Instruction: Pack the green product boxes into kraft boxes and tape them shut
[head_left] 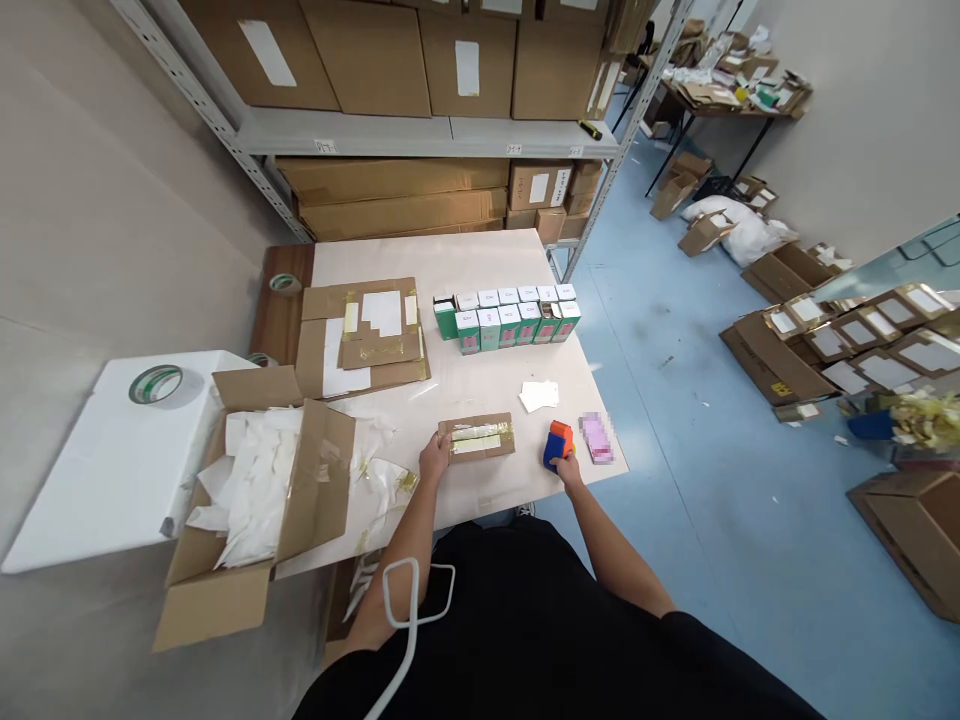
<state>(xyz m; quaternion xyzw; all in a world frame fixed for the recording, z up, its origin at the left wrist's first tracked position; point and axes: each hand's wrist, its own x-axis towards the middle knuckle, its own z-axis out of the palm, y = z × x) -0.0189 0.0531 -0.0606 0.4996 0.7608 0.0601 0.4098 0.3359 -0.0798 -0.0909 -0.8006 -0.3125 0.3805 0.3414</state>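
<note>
The left hand point(433, 458) clasps the left end of one small brown cardboard box point(480, 436); the right hand point(566, 467) is wrapped round one blue-and-orange plastic tool point(555, 444), to the box's right. Beyond both grips stand two rows of green-and-white cartons point(509, 324).

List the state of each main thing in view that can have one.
Small cardboard box: taped on top, left hand touching its left end
Blue-and-orange tool: held in the right hand
Large carton: open, flaps spread, filled with white paper
Green-and-white boxes: standing in two rows
Cardboard sheets: flat, stacked
White cards: flat, overlapping
Tape roll on the white surface: lying flat
</note>
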